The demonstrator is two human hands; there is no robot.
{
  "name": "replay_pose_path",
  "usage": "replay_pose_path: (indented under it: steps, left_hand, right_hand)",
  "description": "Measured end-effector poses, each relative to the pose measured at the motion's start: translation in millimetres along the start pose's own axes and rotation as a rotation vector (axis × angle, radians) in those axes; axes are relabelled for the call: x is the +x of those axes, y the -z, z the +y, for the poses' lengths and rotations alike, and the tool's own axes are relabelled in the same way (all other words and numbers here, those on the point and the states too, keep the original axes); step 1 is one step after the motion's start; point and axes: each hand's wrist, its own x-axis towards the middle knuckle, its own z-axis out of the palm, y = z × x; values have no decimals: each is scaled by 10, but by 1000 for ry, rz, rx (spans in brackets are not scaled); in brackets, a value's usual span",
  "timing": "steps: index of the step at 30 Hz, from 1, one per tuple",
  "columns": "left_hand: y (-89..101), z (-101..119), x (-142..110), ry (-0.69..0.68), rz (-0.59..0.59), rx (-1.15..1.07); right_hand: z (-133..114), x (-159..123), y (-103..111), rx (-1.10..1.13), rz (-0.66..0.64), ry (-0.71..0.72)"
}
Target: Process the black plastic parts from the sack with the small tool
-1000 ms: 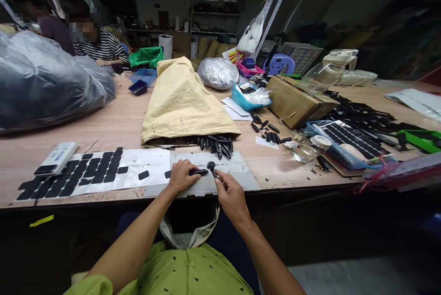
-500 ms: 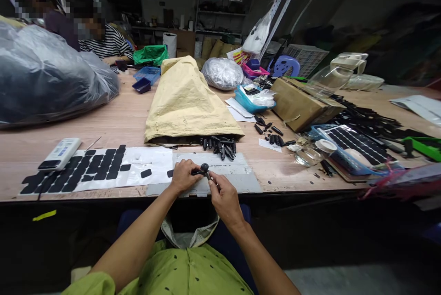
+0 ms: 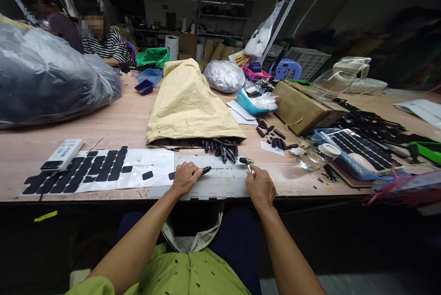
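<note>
My left hand (image 3: 186, 178) is closed on a small black tapered piece (image 3: 206, 170), whose end sticks out to the right past the thumb. To its right, my right hand (image 3: 261, 188) grips the handle of a small hammer (image 3: 246, 161) with a dark head that looks yellowish at one end. Both hands are over a grey board (image 3: 220, 190) at the table's front edge. Just beyond, several similar black pieces (image 3: 223, 150) spill from the mouth of a yellow sack (image 3: 193, 111). A white sheet (image 3: 138, 180) with black rounded pads lies left of my left hand.
A white box-shaped device (image 3: 64, 155) lies on the sheet's left end. Large plastic bag (image 3: 58, 79) at left; cardboard box (image 3: 299, 106), blue basket (image 3: 358, 166) and loose black pieces (image 3: 275, 141) at right. Below the table edge an open bag (image 3: 191, 242) sits at my lap. Two people sit far left.
My hands have come apart. The right one moved right with the hammer, away from the black piece. My left hand keeps its hold and has shifted slightly to the right.
</note>
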Motion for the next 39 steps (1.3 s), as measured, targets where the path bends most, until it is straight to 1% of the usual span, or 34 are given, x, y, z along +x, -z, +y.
replay_pose_path:
  steps: [2, 4, 9, 12, 14, 16, 20, 23, 28, 31, 33, 35, 37, 39]
  left_hand:
    - [3, -8, 0, 3, 0, -2]
    - [3, -15, 2, 10, -3, -8]
    - [11, -21, 3, 7, -12, -16]
    - [31, -13, -10, -8, -25, -47]
    - [49, -5, -29, -42, -37, -62]
    - [69, 1, -61, -106, -69, -56]
    - [108, 5, -187, -242, -201, -53]
    - [106, 3, -340, -268, -260, -29]
    - [21, 6, -619, -313, -252, 99]
    - [7, 43, -666, -296, -237, 70]
    - [37, 91, -577, -241, -184, -23]
    - [86, 149, -373, -152, -57, -123]
    - [138, 205, -76, -37, 96, -182]
    - [176, 247, 267, 103, 183, -189]
  right_hand:
    - [62, 84, -27, -105, -25, -58]
    - [89, 105, -73, -171, -9, -53]
    - [86, 47, -192, -329, 133, 89]
    - [98, 38, -239, -373, 187, 139]
    - [115, 45, -263, -383, 213, 150]
    - [132, 52, -283, -389, 230, 158]
    - [145, 59, -304, -385, 246, 166]
    - [141, 59, -305, -380, 251, 168]
    - [141, 56, -310, -387, 256, 170]
    - [144, 59, -317, -395, 258, 171]
    - [142, 63, -320, -399, 258, 172]
    - [137, 67, -319, -401, 258, 173]
    - [130, 68, -315, -401, 253, 171]
    - [124, 67, -309, -402, 245, 165]
